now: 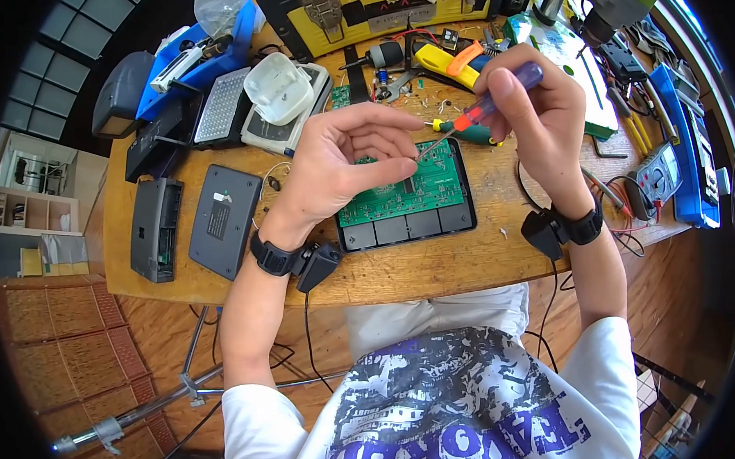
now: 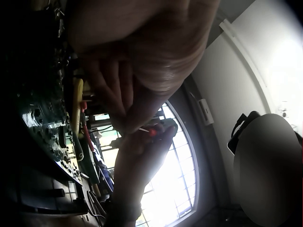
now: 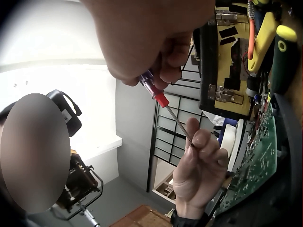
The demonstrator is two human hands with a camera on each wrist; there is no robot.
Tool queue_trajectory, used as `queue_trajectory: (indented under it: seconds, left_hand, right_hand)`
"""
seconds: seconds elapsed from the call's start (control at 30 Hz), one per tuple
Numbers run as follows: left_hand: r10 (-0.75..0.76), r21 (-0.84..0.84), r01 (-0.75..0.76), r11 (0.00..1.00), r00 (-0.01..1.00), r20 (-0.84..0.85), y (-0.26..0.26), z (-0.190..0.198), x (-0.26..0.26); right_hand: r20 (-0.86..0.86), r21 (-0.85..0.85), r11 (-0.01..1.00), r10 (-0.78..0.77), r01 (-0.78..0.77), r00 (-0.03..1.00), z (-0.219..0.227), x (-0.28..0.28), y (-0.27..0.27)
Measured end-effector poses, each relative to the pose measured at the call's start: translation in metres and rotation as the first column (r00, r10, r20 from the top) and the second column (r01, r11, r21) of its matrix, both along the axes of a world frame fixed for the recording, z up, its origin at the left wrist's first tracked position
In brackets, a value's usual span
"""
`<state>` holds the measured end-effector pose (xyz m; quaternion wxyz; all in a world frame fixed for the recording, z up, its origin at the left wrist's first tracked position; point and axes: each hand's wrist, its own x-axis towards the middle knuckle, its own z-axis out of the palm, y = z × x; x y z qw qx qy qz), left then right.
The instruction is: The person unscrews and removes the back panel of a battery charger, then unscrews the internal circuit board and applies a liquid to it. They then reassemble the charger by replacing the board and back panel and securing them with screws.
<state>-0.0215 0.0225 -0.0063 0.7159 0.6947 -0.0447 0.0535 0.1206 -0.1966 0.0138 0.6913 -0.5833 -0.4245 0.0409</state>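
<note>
The right hand (image 1: 543, 127) grips a screwdriver with a purple and red handle (image 3: 154, 90), its thin shaft (image 3: 179, 124) slanting down to the left hand (image 1: 340, 161). Thumb and forefinger of the left hand (image 3: 201, 165) pinch a small dark piece (image 3: 192, 144) at the screwdriver's tip; what it is cannot be told. Below both hands, a green circuit board (image 1: 439, 181) lies in a black casing (image 1: 408, 227), partly hidden by the left hand. In the left wrist view the right hand (image 2: 142, 156) stands beyond the left hand (image 2: 137, 61), which is dark.
Left of the board lie a dark grey panel (image 1: 219, 219) and a black device (image 1: 156, 230). Behind are a white container (image 1: 279, 90), a yellow toolbox (image 1: 375, 20) and scattered small parts. A green-handled screwdriver (image 1: 474, 132) lies behind the board; a multimeter (image 1: 659, 174) is at right.
</note>
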Motion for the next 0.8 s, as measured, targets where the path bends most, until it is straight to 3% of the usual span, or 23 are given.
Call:
queue_trajectory:
  seconds: [0.4,0.53,0.8]
  left_hand:
    - [0.014,-0.054,-0.018,0.998,0.997,-0.076,-0.0030,0.0001,-0.0002]
    - [0.011,-0.072,-0.016,0.997,0.998,-0.070,-0.0018,-0.0001,-0.0004]
    - [0.015,-0.084,-0.020,0.996,0.998,-0.061,-0.0019,-0.0009,0.0000]
  right_hand:
    - [0.136,-0.005,1.000,0.012,-0.011,0.991,0.0016,-0.0025,-0.0020]
    - [0.081,-0.038,0.999,0.025,-0.022,0.996,0.0052,-0.0022,-0.0074]
    - [0.138,-0.016,1.000,0.011,-0.009,0.990,0.0031,-0.0005,-0.0059]
